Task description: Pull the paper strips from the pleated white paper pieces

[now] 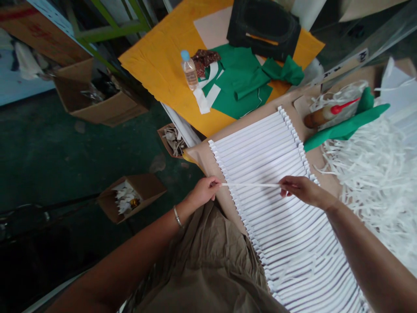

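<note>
A narrow white strip (254,185) is stretched between my two hands, above a long row of folded white pieces (260,156) that lie close together on the brown-covered table. My left hand (206,190) pinches one end of the strip near the row's left edge. At the other end, my right hand (296,189) grips the strip with bent fingers over the row's right part. Several loose strips (299,265) lie across the nearer part of the row. What the strip is made of I cannot make out.
To the right is a big heap of white strips (384,191), with a red-tipped bottle (321,116) and green cloth (345,126) beside it. Beyond, a yellow-covered table (156,65) bears a water bottle (189,71) and green fabric (241,82). Cardboard boxes (146,189) stand on the floor left.
</note>
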Demonstrator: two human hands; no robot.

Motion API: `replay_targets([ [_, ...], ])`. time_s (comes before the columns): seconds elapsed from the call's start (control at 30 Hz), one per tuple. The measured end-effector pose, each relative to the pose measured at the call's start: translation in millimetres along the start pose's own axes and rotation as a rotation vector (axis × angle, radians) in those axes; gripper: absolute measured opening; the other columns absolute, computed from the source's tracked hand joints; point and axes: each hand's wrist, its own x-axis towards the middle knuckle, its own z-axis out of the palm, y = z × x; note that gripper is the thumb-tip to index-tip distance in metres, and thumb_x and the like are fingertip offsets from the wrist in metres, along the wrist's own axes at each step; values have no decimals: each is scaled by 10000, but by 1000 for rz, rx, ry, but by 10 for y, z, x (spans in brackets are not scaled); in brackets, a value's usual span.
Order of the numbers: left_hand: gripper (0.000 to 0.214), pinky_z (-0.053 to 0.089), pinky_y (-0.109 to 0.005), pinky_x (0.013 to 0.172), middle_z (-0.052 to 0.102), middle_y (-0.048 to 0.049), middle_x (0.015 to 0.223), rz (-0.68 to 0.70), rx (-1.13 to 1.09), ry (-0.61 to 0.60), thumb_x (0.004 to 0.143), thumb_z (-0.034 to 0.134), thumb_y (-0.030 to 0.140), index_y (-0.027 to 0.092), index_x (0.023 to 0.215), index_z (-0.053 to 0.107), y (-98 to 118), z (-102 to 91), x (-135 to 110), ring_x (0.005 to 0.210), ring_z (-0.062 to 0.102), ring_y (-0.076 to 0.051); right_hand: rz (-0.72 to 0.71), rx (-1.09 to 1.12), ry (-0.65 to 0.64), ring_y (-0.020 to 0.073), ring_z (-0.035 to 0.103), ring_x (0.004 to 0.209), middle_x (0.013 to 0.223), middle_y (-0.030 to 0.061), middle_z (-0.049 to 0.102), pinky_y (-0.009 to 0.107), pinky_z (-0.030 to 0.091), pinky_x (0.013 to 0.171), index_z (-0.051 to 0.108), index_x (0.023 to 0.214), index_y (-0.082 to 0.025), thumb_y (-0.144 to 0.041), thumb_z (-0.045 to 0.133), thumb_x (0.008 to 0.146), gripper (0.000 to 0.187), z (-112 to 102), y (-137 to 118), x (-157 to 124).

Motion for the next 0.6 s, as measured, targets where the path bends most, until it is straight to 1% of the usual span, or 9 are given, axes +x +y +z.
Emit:
replay_targets([
  [0.07, 195, 360, -207, 485, 503, 77, 454, -11, 4, 30, 838, 546, 343, 165, 830, 625, -12, -17, 49, 410, 497, -97, 52, -18, 53, 156, 656, 650, 724, 47, 732, 274, 526, 594, 673, 840, -181, -571, 583, 843, 400, -91, 38, 63],
  [0.13, 185, 361, -210, 486, 507, 75, 462, -21, 7, 69, 833, 554, 340, 169, 807, 622, -9, -6, 113, 414, 496, -96, 98, -41, 131, 134, 608, 561, 687, 51, 726, 256, 489, 513, 665, 761, -177, -598, 608, 817, 428, -200, 74, 137],
  [0.2, 188, 360, -211, 478, 512, 72, 475, -33, -1, 120, 833, 567, 347, 174, 769, 606, 6, 29, 193, 411, 483, -92, 102, -46, 227, 120, 566, 516, 681, 58, 726, 255, 467, 483, 666, 734, -171, -620, 627, 796, 455, -332, 121, 222],
  [0.27, 195, 354, -209, 458, 549, 60, 519, -48, -25, 158, 844, 564, 347, 177, 754, 592, 33, 80, 280, 408, 477, -85, 66, -27, 313, 127, 572, 538, 729, 77, 741, 267, 479, 506, 684, 782, -163, -623, 622, 800, 465, -478, 178, 316],
  [0.33, 185, 351, -203, 443, 595, 46, 578, -60, -35, 176, 859, 543, 325, 176, 759, 587, 69, 136, 366, 407, 480, -76, 49, -34, 379, 136, 586, 569, 787, 95, 757, 280, 495, 543, 699, 849, -153, -585, 609, 824, 442, -625, 236, 417],
  [0.4, 176, 349, -198, 444, 606, 45, 588, -72, -14, 191, 866, 534, 302, 175, 753, 578, 104, 187, 442, 406, 478, -70, 83, -90, 456, 131, 572, 556, 802, 99, 763, 281, 488, 550, 702, 876, -148, -518, 611, 841, 382, -761, 278, 521],
  [0.5, 174, 358, -201, 460, 578, 54, 532, -86, 4, 210, 872, 534, 283, 177, 736, 561, 133, 251, 528, 403, 475, -74, 136, -148, 577, 121, 564, 548, 787, 103, 760, 260, 464, 539, 691, 870, -141, -428, 629, 840, 295, -924, 286, 668],
  [0.6, 173, 369, -211, 464, 604, 44, 558, -99, -17, 210, 885, 507, 275, 179, 751, 558, 131, 311, 588, 408, 499, -82, 124, -139, 633, 124, 603, 598, 786, 115, 757, 236, 459, 561, 671, 880, -132, -375, 646, 838, 248, -1026, 232, 790],
])
